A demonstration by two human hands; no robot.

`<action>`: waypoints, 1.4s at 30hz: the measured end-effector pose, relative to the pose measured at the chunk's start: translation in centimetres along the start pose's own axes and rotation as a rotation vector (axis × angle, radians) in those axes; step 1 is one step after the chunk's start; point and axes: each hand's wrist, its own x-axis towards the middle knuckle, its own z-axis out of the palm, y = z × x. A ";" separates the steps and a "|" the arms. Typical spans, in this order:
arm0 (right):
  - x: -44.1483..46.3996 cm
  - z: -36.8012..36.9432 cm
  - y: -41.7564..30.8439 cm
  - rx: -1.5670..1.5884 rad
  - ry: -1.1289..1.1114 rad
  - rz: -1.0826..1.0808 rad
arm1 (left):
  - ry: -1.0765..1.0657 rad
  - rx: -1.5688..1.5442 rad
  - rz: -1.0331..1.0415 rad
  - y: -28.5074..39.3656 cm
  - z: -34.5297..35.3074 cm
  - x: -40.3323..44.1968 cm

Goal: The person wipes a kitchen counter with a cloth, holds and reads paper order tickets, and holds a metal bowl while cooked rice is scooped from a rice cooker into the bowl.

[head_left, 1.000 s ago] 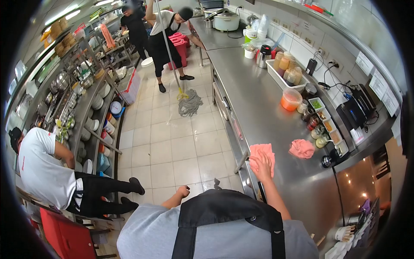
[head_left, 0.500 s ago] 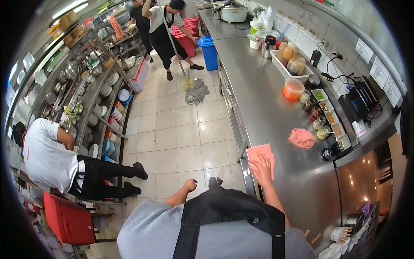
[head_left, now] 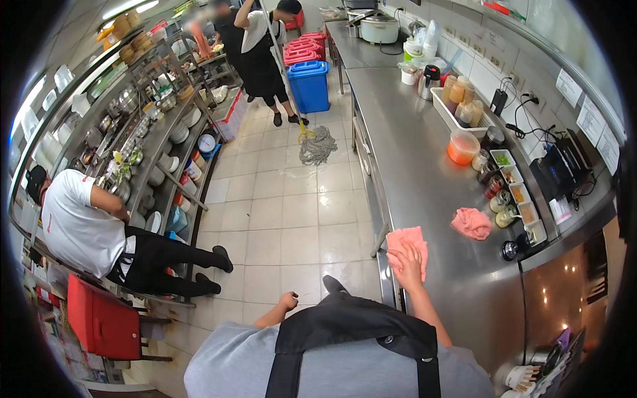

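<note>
My right hand (head_left: 407, 263) presses down on a pink cloth (head_left: 413, 240) at the front edge of the steel counter (head_left: 424, 179), its fingers bent over the fabric. A second pink cloth (head_left: 472, 224) lies crumpled farther in on the counter, to the right of that hand. Low over the tiled floor, beside my body, hangs my left hand (head_left: 288, 301) with its fingers curled in. A small dark spot shows at its fingertips; whether it is an object I cannot tell.
Jars (head_left: 506, 216), small white trays (head_left: 528, 212), an orange-filled tub (head_left: 463, 147) and a bottle basket (head_left: 458, 116) line the counter's wall side. One person (head_left: 83, 222) bends at the left shelves; another (head_left: 265, 60) holds a mop (head_left: 318, 146) near a blue bin (head_left: 308, 86).
The view has shifted slightly, so the counter and bins sit a little lower and farther right. The mopping person has straightened, hand off the blue bin. My right hand remains on the cloth.
</note>
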 end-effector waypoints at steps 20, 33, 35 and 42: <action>-2.5 -3.4 1.8 -0.102 -0.008 0.127 | -0.083 0.005 0.121 4.7 -1.2 6.7; -4.1 -9.7 8.0 0.242 0.545 0.769 | -0.155 0.133 0.204 6.0 -0.5 5.2; -4.7 -10.4 7.7 -0.089 0.449 0.619 | -0.184 0.245 0.214 5.4 -0.6 4.7; -3.9 -3.8 3.2 -0.539 0.120 0.506 | -0.178 0.259 0.159 6.0 -0.5 1.9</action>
